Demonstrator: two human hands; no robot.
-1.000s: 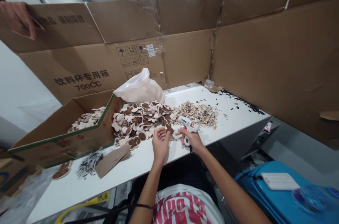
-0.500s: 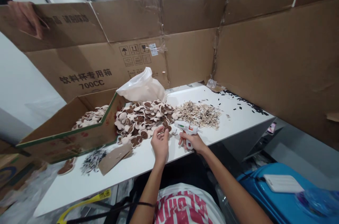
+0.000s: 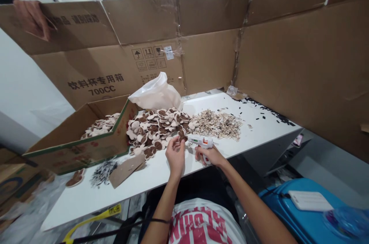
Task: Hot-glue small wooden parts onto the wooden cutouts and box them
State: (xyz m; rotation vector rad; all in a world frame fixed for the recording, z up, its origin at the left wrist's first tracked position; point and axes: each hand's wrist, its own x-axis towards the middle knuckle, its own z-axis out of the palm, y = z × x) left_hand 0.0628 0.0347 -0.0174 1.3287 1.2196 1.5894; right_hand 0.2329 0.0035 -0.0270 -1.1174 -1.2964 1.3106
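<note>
- Head view: your left hand (image 3: 175,155) pinches a small brown felt piece (image 3: 181,134) between thumb and fingers, raised over the near edge of the pile; your right hand (image 3: 211,155) grips a white glue gun (image 3: 201,141), fingers wrapped round its handle.
- The gun's nozzle points left at the felt piece, right beside it; you cannot tell here whether they touch.
- Beyond your left hand lies the pile of brown and white felt pieces (image 3: 155,128); a heap of thin pale strips (image 3: 221,124) sits to its right; a white bag (image 3: 157,96) stands behind the pile.
- To your left, a cardboard box (image 3: 77,155) holds more pieces; before it on the white table (image 3: 157,176) lie dark shreds (image 3: 104,171) and a cardboard scrap (image 3: 125,171).
- At upper left, another person's hand (image 3: 33,19) hangs over the tall cardboard wall (image 3: 210,57).
</note>
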